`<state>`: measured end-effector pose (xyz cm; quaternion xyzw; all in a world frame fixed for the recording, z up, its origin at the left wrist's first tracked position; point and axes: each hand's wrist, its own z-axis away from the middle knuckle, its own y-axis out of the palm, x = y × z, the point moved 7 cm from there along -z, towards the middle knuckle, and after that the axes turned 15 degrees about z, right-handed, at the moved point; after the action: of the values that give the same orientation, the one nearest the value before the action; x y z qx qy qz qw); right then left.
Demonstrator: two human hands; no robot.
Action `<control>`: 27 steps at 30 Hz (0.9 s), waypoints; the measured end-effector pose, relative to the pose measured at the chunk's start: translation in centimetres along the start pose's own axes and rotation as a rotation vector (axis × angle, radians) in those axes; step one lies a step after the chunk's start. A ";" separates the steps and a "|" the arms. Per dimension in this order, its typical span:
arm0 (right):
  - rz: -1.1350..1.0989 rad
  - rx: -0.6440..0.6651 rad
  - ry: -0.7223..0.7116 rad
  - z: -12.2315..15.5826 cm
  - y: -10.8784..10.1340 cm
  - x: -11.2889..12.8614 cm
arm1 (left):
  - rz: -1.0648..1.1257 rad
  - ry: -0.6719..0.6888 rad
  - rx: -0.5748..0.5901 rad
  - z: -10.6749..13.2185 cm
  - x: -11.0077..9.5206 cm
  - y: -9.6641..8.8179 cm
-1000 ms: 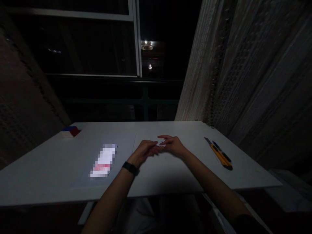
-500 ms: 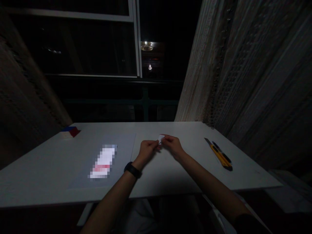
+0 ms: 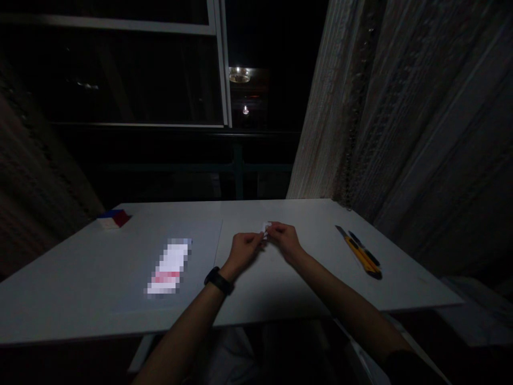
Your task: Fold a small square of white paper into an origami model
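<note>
Between my two hands, just above the middle of the white table point(image 3: 280, 289), is a small folded piece of white paper point(image 3: 265, 229). My left hand point(image 3: 245, 248), with a dark band on its wrist, pinches the paper's left side. On the other side, the thumb and fingers of my right hand point(image 3: 284, 238) are closed on its right edge. Fingers cover much of the paper, so its full shape is hidden.
A lit, blurred-out screen point(image 3: 168, 267) lies on a pale sheet point(image 3: 206, 256) at left. A colored cube point(image 3: 113, 218) sits at the far left edge. On the right lie a yellow utility knife point(image 3: 360, 256) and a dark pen point(image 3: 364, 248). Curtains point(image 3: 320, 107) flank the dark window.
The paper has shifted or turned slightly between my fingers, and less of its flat white face shows. Both hands have stayed nearly in place. The view has moved a little.
</note>
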<state>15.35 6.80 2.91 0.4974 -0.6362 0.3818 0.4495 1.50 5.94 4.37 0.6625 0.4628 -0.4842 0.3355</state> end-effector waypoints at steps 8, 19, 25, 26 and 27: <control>0.079 -0.075 -0.068 0.0 -0.3 0.5 | -0.162 0.088 -0.009 0.2 -0.3 0.1; 0.041 -0.086 -0.066 0.2 -0.3 0.9 | -0.143 0.112 -0.002 0.2 -0.4 0.1; 0.088 -0.095 -0.084 0.3 -0.5 1.3 | 0.084 -0.032 0.023 -0.3 1.1 0.2; 0.098 -0.089 -0.095 0.3 -0.5 1.4 | 0.156 -0.079 0.030 -0.4 1.5 0.3; 0.106 -0.076 -0.108 0.4 -0.4 1.6 | 0.246 -0.133 0.045 -0.5 2.0 0.5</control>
<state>15.54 5.90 4.30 0.4655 -0.6989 0.3534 0.4123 2.32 6.85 2.64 0.6881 0.3438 -0.4925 0.4071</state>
